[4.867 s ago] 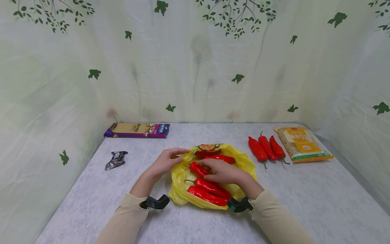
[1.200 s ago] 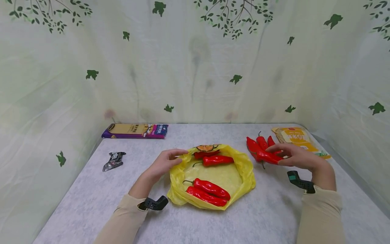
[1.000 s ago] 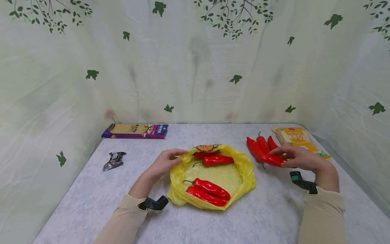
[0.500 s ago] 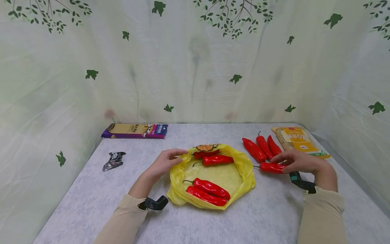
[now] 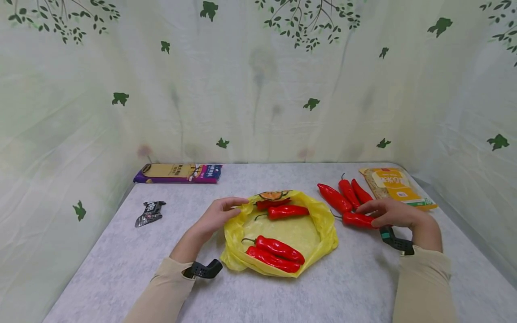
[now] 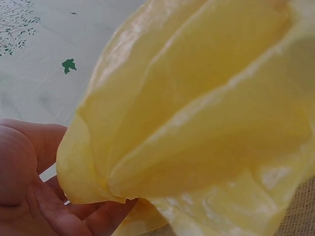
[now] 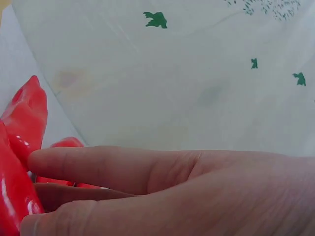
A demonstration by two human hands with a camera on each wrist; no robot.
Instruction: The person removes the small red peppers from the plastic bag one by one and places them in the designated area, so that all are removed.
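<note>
My right hand (image 5: 397, 214) pinches a glossy red chili pepper (image 5: 357, 220) between thumb and fingers, low over the table, its stem pointing left. Just behind it lie three more red peppers (image 5: 334, 198). In the right wrist view, the thumb and index finger meet the near red pepper (image 7: 17, 191). At the middle stands a yellow plastic bag (image 5: 323, 229), mouth spread wide, with several red peppers (image 5: 279, 250) inside along its near and far sides. My left hand (image 5: 216, 217) rests against the bag's left rim, fingers loose; the bag (image 6: 197, 123) hides its fingertips in the left wrist view.
A yellow-orange packet of grains (image 5: 397, 187) lies at the back right, close behind the peppers. A long purple packet (image 5: 177, 173) lies at the back left. Nearer on the left is a small black wrapped packet (image 5: 150, 213). A printed curtain stands behind the table.
My right hand has moved from inside the bag to the right, carrying a pepper out. It has lowered the pepper from atop the others to in front of them. My left hand stays put.
</note>
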